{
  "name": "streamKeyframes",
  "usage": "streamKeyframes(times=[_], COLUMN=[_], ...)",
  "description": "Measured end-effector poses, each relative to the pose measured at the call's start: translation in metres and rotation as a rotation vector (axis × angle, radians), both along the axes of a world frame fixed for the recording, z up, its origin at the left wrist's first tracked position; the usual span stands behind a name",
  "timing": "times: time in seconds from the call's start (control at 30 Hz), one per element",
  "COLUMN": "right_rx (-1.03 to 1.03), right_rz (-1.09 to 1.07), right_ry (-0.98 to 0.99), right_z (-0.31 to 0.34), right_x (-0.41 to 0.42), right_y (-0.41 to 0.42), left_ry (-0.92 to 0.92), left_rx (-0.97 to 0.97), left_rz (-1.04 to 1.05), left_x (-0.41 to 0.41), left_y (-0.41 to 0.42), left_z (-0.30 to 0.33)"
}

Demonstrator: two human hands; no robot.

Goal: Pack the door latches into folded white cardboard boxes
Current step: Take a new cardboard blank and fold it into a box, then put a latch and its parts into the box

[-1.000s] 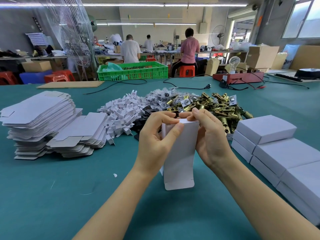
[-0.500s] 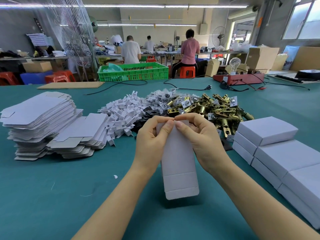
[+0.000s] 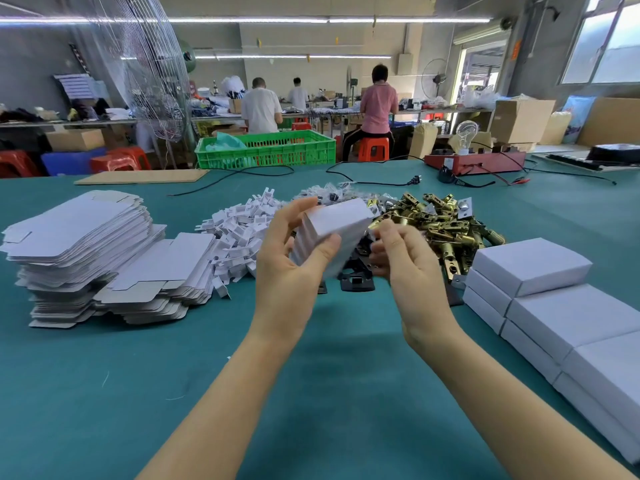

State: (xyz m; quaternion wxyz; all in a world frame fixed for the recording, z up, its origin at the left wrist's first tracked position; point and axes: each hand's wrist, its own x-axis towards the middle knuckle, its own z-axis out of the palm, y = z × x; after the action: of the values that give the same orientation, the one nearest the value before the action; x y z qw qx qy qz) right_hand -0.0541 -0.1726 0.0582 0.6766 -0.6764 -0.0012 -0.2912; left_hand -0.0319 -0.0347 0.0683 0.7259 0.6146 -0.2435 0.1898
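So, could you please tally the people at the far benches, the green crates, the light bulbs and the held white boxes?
People at the far benches: 3
Green crates: 1
Light bulbs: 1
Held white boxes: 1
Total: 6

Box tipped sideways (right hand released).
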Motion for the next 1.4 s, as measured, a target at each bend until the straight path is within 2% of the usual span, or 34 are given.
streamKeyframes(times=[0.1, 0.17, 0.23, 0.3, 0.5, 0.63, 0.73, 0.97, 1.13, 1.27, 1.4], right_rx=[0.302, 0.484, 0.497, 0.435, 0.374, 0.284, 0.172, -0.132, -0.335, -0.333, -0.159], right_rz=[0.253, 0.439, 0.487, 0.459, 0.414, 0.503, 0.567, 0.506, 0.38, 0.282, -0.035], right_ry=[0.326, 0.417, 0.446, 0.466, 0.43, 0.36, 0.316, 0.285, 0.277, 0.286, 0.268], right_z=[0.004, 0.005, 0.001, -0.005, -0.021, -0.032, -0.04, -0.048, -0.052, -0.049, -0.041], right_x=[0.003, 0.001, 0.001, 0.003, 0.012, 0.013, 0.014, 0.018, 0.019, 0.023, 0.032], right_y=[-0.005, -0.01, -0.017, -0.02, -0.02, -0.017, -0.014, -0.013, -0.019, -0.029, -0.048], left_ry=[-0.093, -0.172, -0.256, -0.26, 0.024, 0.397, 0.501, 0.378, 0.375, 0.352, 0.34], left_rx=[0.157, 0.259, 0.316, 0.345, 0.222, 0.054, -0.074, 0.039, 0.141, 0.172, 0.227], left_rz=[-0.001, 0.001, 0.009, 0.011, 0.118, -0.099, -0.292, -0.272, -0.238, -0.168, -0.119], left_x=[-0.005, -0.009, -0.009, -0.008, 0.002, 0.02, 0.027, 0.033, 0.033, 0.032, 0.034], left_y=[-0.005, -0.01, -0.013, -0.014, -0.01, 0.004, 0.013, 0.019, 0.016, 0.013, 0.011], left_z=[-0.005, -0.015, -0.026, -0.035, -0.051, -0.055, -0.059, -0.065, -0.067, -0.066, -0.066])
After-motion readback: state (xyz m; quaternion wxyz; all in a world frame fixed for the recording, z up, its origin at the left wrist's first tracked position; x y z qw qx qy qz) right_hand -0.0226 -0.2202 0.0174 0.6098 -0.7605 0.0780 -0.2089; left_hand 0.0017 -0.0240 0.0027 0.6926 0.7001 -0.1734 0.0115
